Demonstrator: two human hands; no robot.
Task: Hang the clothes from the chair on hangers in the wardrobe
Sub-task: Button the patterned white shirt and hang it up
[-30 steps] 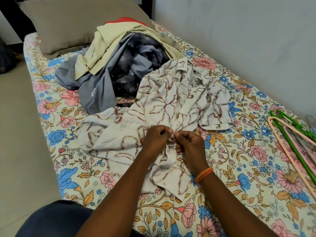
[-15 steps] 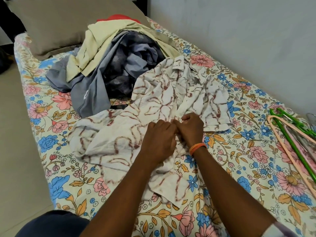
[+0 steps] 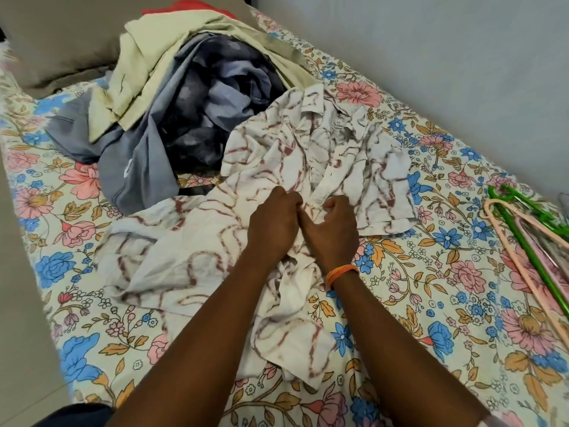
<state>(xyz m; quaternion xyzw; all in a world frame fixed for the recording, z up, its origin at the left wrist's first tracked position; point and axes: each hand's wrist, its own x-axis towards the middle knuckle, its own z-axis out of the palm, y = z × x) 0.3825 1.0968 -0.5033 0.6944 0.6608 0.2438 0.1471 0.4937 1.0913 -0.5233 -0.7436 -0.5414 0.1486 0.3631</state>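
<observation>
— Where are your hands, and what are they doing?

— My left hand (image 3: 272, 224) and right hand (image 3: 331, 229) sit side by side on the front of the crumpled white shirt with the reddish-brown vein print (image 3: 277, 180), which lies spread on the flowered bedsheet (image 3: 431, 303). Both have their fingers curled, pinching the cloth along the front opening. I cannot make out a button under them.

— What has changed in the last second?

— Both hands have crept up the shirt front toward the collar; a second ago they were pinching lower down, nearer the hem. The shirt itself has hardly shifted.

— So what does that mean for the job?

— I judge I'm working up the placket, opening or straightening it so the shirt will take a hanger. Nothing is hung yet.

— And the hangers?

— The green plastic hanger (image 3: 529, 232) and the pale pink plastic hanger (image 3: 520, 257) lie together at my right on the bed, well apart from the shirt. The pile of grey, dark blue and cream clothes (image 3: 172, 97) waits behind it, touching its upper edge, by the beige pillow (image 3: 55, 35).
</observation>
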